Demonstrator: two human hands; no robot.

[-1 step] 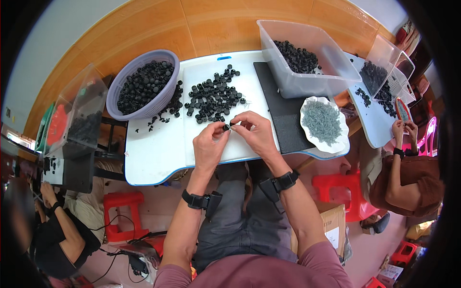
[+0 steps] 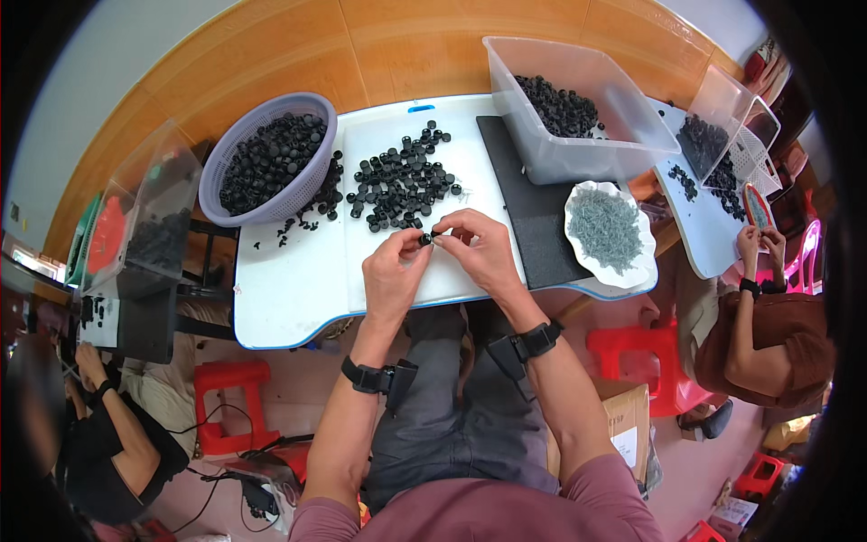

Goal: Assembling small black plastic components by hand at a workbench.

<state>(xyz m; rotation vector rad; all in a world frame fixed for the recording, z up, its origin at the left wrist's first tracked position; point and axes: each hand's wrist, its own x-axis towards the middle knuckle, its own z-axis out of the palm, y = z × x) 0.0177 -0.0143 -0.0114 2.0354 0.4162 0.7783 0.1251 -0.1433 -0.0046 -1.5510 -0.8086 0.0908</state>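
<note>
My left hand [image 2: 395, 268] is closed, pinching a small round black cap [image 2: 424, 239] between thumb and fingertips. Right beside it, my right hand [image 2: 479, 251] pinches a smaller black piece [image 2: 437, 234]; the fingers hide most of it, so its exact kind is unclear. The two pieces are very close, and I cannot tell whether they touch. Both hands are over the near part of a white board [image 2: 375, 280] on the table. Just beyond them lies a loose heap of black caps [image 2: 397, 185].
A lavender basket [image 2: 212, 172] full of black caps stands left, with small black pieces beside it. To the right are a black mat [image 2: 542, 239], a clear bin [image 2: 623, 135] of black parts and a white scalloped dish [image 2: 623, 278] of small translucent pieces. Co-workers sit either side.
</note>
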